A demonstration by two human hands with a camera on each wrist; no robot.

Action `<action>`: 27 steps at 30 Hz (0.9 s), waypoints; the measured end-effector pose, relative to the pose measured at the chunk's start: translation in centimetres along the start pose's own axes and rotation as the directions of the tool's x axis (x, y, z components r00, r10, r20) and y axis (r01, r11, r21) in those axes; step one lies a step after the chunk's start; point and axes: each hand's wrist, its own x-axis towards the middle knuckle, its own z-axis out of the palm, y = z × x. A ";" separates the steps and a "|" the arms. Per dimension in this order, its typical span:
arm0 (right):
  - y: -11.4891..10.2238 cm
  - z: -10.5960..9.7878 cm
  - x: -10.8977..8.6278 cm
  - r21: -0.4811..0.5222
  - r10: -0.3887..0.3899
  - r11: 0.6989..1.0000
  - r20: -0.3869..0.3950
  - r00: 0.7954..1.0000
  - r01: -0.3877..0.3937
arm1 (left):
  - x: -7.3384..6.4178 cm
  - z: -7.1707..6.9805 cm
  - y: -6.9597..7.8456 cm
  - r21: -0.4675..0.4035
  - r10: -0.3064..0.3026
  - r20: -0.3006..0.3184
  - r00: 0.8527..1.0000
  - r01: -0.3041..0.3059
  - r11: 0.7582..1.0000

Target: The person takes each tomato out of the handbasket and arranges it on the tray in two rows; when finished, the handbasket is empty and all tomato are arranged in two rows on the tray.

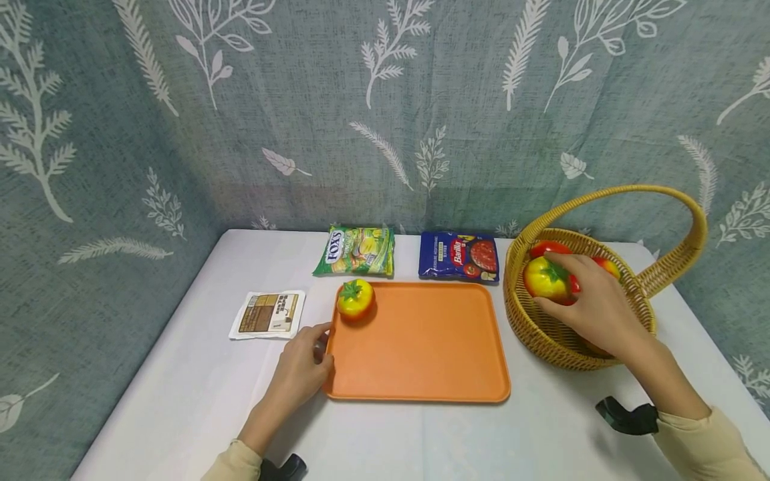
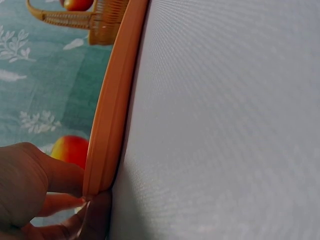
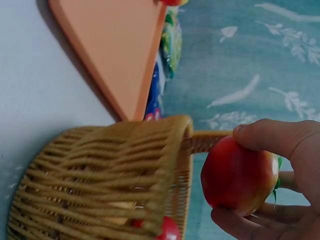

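Note:
My right hand (image 1: 592, 300) holds a yellow-and-red tomato (image 1: 546, 279) with a green leafy top, just over the wicker basket (image 1: 520, 321). In the right wrist view, thumb and fingers close round this tomato (image 3: 235, 175) at the basket's rim. At the left edge of the orange tray (image 1: 421, 347), my left hand (image 1: 303, 361) pinches the rim; the left wrist view has its thumb and fingertips on the tray edge (image 2: 107, 135). Another yellow-and-red tomato (image 1: 356, 298) sits in the tray's back left corner.
More red produce (image 1: 550, 248) lies inside the basket, whose tall handle (image 1: 625, 190) arches up and right. Behind the tray are a green Fox's bag (image 1: 361, 250) and a blue Barilla pouch (image 1: 459, 257). A brown-and-white packet (image 1: 269, 314) lies left of the tray. Patterned cloth (image 1: 385, 133) hangs behind.

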 end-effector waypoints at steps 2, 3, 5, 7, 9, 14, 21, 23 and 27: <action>-0.5 -0.3 -0.2 -0.001 -0.025 1.000 -0.016 1.000 0.025 | 0.0 0.0 0.0 -0.002 -0.002 0.001 1.000 0.002 1.000; -0.7 -0.4 -0.3 0.001 -0.031 1.000 -0.021 0.999 0.031 | 0.0 0.0 0.0 -0.003 -0.003 0.000 1.000 0.003 1.000; -1.2 -0.6 -0.5 0.001 -0.032 0.999 -0.029 0.999 0.032 | 0.0 -0.1 0.0 -0.005 -0.003 -0.003 1.000 0.003 1.000; -1.7 -0.6 -0.7 -0.004 -0.033 0.999 -0.039 0.999 0.033 | 0.0 -0.2 0.1 -0.007 -0.001 -0.003 1.000 0.001 1.000; -2.3 -0.6 -1.0 -0.004 -0.034 0.999 -0.050 0.998 0.034 | 0.0 -0.2 0.1 -0.008 -0.001 -0.005 1.000 0.001 1.000; -3.4 -0.1 -1.4 0.037 -0.066 0.997 -0.075 0.995 0.069 | 0.2 -0.2 0.0 -0.007 0.001 -0.005 1.000 -0.001 1.000; -5.0 1.0 -1.7 0.091 -0.084 0.992 -0.052 0.995 0.088 | 0.1 -0.2 -0.1 -0.005 -0.013 0.002 1.000 0.013 1.000; -5.5 1.4 -1.7 0.084 -0.090 0.992 -0.046 0.995 0.093 | 0.1 -0.1 -0.1 -0.006 -0.020 0.007 1.000 0.020 1.000; -6.3 2.1 -1.5 0.093 -0.098 0.991 -0.032 0.995 0.100 | 0.0 0.0 -0.1 -0.007 -0.021 0.015 1.000 0.021 1.000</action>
